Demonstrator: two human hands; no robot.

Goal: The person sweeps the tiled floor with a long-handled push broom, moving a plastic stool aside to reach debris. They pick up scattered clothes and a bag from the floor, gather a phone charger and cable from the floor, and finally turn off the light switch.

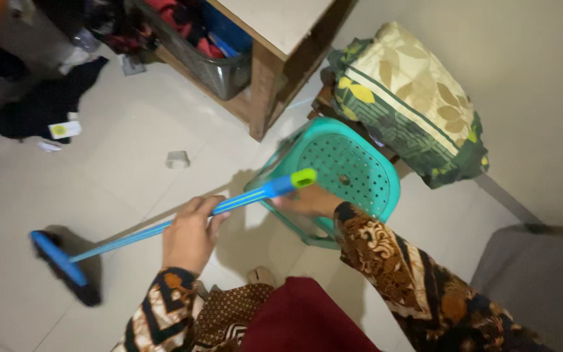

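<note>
The left hand [190, 236] has a tight grip on the blue broom [164, 228]. The right hand [304, 201] grips the green stool [353, 166] beside it.

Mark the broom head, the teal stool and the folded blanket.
broom head [60, 266]: head view, on its blue top edge.
teal stool [350, 171]: head view, on the perforated seat.
folded blanket [412, 98]: head view, on its leaf-patterned top.

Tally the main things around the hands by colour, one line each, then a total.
Blue: 1, the broom, gripped by the left hand
Teal: 1, the plastic stool, touched by the right hand
Green and cream: 1, the folded blanket
Grey: 1, the basket
Total: 4
</note>
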